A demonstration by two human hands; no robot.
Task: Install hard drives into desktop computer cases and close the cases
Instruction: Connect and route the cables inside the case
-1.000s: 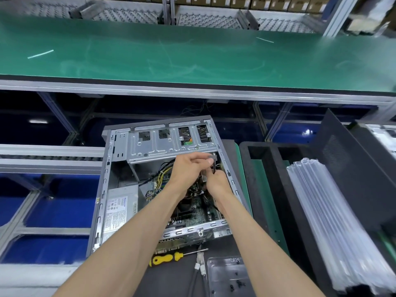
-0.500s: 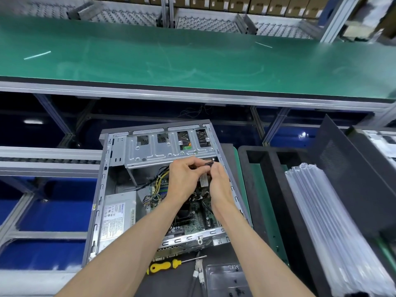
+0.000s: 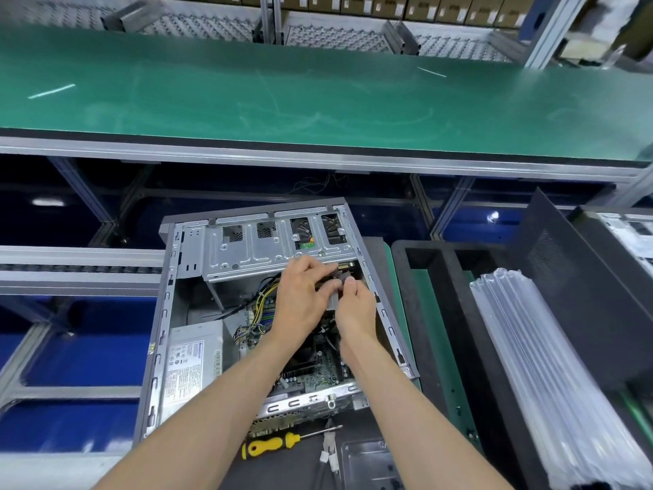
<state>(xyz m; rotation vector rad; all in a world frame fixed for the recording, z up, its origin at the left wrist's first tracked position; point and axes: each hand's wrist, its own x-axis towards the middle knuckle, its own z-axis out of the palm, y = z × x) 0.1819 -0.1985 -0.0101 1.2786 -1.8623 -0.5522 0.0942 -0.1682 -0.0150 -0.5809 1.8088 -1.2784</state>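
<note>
While one yellow-handled screwdriver [image 3: 270, 446] lay at the lower centre, one open grey metal computer case [image 3: 166, 309] sat mid-frame, uncovered. Above centre, the left hand [image 3: 300, 295] and right hand [image 3: 355, 309] pinched a small connector [image 3: 340, 277] below the drive cage [image 3: 268, 251]; closing seemingly remained.

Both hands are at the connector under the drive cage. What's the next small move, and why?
Probably push the connector home toward the drive cage: both the left hand and the right hand pinch it just below the cage's edge, and the case lies open.
</note>
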